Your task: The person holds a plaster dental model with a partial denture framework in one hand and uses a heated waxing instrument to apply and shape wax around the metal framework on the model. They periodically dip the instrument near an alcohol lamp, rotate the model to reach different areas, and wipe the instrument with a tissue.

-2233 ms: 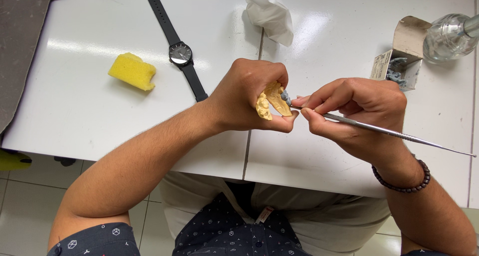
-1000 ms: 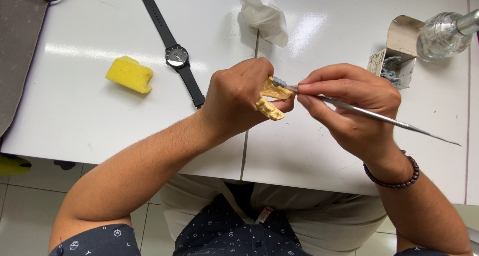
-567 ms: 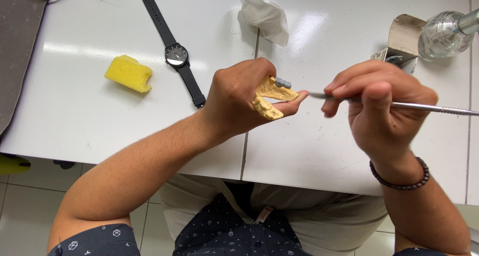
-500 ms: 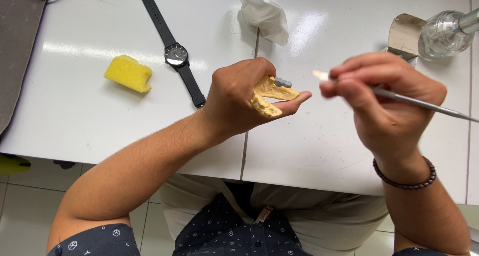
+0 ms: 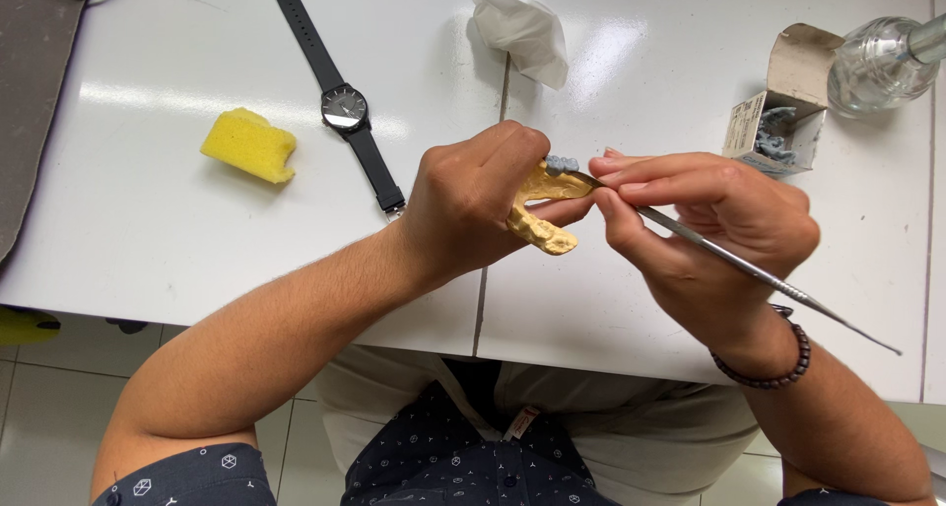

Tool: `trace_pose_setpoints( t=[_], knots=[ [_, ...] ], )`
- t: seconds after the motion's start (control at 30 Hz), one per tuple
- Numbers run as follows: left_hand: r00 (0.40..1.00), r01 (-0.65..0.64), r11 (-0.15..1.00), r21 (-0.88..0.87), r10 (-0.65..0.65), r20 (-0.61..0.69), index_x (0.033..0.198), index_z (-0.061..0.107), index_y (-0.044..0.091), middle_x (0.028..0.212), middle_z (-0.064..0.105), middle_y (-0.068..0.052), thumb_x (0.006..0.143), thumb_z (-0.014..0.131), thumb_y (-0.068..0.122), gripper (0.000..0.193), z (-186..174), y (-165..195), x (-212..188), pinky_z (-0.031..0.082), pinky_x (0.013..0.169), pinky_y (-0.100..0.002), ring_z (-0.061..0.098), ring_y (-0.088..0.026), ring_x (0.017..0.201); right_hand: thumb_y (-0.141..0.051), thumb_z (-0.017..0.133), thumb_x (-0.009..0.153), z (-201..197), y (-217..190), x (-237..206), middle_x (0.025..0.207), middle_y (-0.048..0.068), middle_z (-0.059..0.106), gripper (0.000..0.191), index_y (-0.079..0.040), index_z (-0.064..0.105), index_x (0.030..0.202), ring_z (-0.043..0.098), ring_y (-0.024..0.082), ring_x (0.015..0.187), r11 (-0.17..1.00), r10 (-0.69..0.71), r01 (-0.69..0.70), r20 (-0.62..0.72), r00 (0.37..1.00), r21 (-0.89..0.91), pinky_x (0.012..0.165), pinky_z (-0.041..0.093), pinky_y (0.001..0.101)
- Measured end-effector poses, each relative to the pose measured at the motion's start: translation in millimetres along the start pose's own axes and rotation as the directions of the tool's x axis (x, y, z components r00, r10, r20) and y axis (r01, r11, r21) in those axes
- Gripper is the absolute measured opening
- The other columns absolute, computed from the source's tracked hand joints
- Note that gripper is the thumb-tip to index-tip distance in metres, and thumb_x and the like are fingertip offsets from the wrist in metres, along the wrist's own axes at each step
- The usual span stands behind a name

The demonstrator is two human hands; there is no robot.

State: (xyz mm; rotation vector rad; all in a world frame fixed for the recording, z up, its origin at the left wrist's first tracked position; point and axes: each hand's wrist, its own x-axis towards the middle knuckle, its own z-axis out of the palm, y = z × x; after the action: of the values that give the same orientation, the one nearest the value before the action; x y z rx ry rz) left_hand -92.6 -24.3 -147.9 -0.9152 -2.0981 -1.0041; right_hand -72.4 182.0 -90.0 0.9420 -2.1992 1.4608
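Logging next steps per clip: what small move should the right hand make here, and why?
Probably ease the metal instrument tip along the grey piece on the yellow dental cast: the right hand has it there, and the left hand grips the cast.

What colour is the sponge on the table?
Yellow sponge, clearest in the head view.

White glossy table (image 5: 148, 220), seam down middle, light glare; pale tiled floor (image 5: 20, 407) below.

Open small cardboard box (image 5: 778, 107), table's right
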Motion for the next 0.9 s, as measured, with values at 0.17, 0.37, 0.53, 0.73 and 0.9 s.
trace_pose_setpoints(
  t=[0.17,0.37,0.53,0.73,0.9],
  knots=[
    [1.0,0.009,1.0,0.003,-0.009,0.0,0.092,0.057,0.002,0.076,0.061,-0.007,0.096,0.088,0.024,0.038,-1.2,3.2,0.1,0.055,0.053,-0.031,0.065,-0.016,0.065,0.013,0.074,0.091,8.2,-3.6,-1.2,0.098,0.023,0.073,0.021,0.005,0.055,0.091,0.077,0.03,0.1,0.997,0.038,-0.041,-0.042,0.998,-0.06,0.083,0.068,0.0324],
    [1.0,0.008,1.0,0.009,-0.008,0.017,0.091,0.057,0.002,0.076,0.06,-0.006,0.096,0.088,0.024,0.038,-2.7,4.0,1.0,0.054,0.052,-0.032,0.065,-0.017,0.065,0.013,0.075,0.091,9.9,-5.2,-1.0,0.099,0.023,0.072,0.021,0.005,0.055,0.09,0.077,0.03,0.101,0.996,-0.012,0.01,-0.029,0.999,-0.086,0.085,0.068,0.0331],
    [1.0,0.004,1.0,0.029,-0.005,0.013,0.091,0.056,0.003,0.077,0.06,-0.006,0.095,0.088,0.025,0.039,-2.6,3.3,1.0,0.054,0.053,-0.032,0.065,-0.017,0.066,0.012,0.077,0.097,10.4,-3.0,-4.2,0.101,0.022,0.074,0.022,0.005,0.057,0.095,0.078,0.028,0.102,0.995,0.003,-0.005,-0.022,1.0,-0.096,0.09,0.068,0.0325],
    [1.0,-0.003,0.999,0.039,0.003,0.017,0.089,0.056,0.004,0.075,0.059,-0.005,0.095,0.088,0.029,0.041,-0.7,1.4,0.2,0.052,0.05,-0.031,0.064,-0.016,0.064,0.012,0.075,0.094,11.4,-3.3,-3.7,0.1,0.022,0.073,0.02,0.006,0.057,0.093,0.077,0.029,0.102,0.997,0.025,-0.027,-0.018,1.0,-0.068,0.092,0.068,0.0342],
    [1.0,0.003,0.999,0.047,-0.004,0.022,0.088,0.055,0.004,0.073,0.059,-0.004,0.097,0.086,0.028,0.04,0.0,0.3,-0.9,0.052,0.049,-0.03,0.064,-0.015,0.063,0.012,0.075,0.095,10.7,-2.2,-3.4,0.1,0.022,0.073,0.02,0.005,0.057,0.093,0.077,0.029,0.103,0.997,0.008,-0.007,0.001,1.0,-0.082,0.093,0.068,0.0342]
  ],
)
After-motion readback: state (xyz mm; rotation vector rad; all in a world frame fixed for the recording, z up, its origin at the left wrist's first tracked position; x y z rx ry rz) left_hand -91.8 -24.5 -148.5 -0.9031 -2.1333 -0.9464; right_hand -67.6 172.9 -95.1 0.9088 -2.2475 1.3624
